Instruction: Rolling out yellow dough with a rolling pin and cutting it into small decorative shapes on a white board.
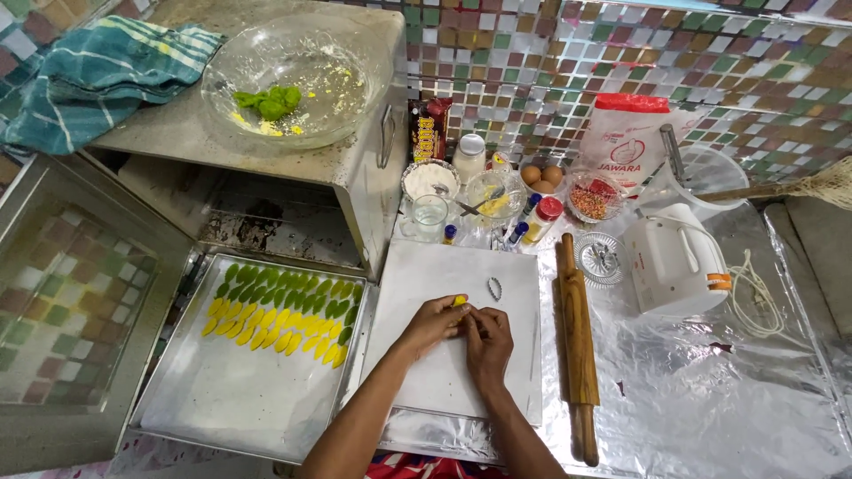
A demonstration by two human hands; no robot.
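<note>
We see a worktop covered in crinkled silver foil (710, 390) filling the right and lower part of the frame, backed by a wall of small coloured mosaic tiles (568, 62) along the top. At the upper left stands a metal oven (355, 168) with its glass door (71, 302) swung open to the left edge; a striped teal cloth (98, 75) and a glass bowl (284, 75) with green and yellow dough scraps rest on its roof. At lower left a baking tray (222, 399) carries rows of green and yellow leaf-shaped pieces (280, 310) in its upper half.

In the lower centre lies a white board (435, 284), and our two hands meet over its middle. The left hand (433, 324) and right hand (488, 341) have their fingertips pressed together, pinching a small lump of yellow dough (459, 301) between them; only its bright top shows above the fingers. Just above and to the right, apart from the hands, a small metal leaf cutter (494, 287) lies on the board. A wooden rolling pin (579, 346) lies just right of the board, and a white hand mixer (674, 262) sits further right. Jars, eggs and bottles crowd the centre top.
</note>
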